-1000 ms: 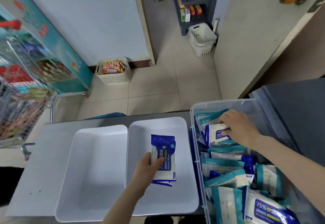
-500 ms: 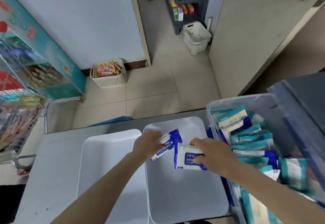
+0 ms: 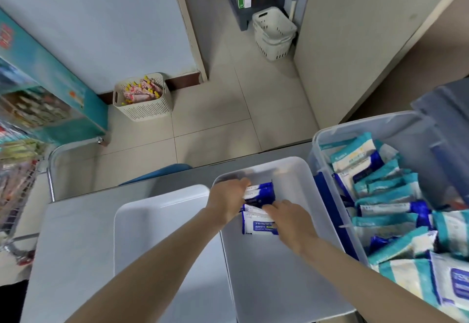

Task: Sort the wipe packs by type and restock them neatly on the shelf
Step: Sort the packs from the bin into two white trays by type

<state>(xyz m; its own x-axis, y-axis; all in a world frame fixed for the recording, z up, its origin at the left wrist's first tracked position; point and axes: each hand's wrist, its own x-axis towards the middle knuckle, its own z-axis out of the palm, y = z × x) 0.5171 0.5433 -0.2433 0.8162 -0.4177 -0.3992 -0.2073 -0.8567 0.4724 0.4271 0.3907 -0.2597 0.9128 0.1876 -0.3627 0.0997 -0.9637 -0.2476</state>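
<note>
A grey table [image 3: 76, 246] carries two white trays [image 3: 142, 234] side by side and a clear bin [image 3: 327, 140] at the right, touching the right tray.
</note>
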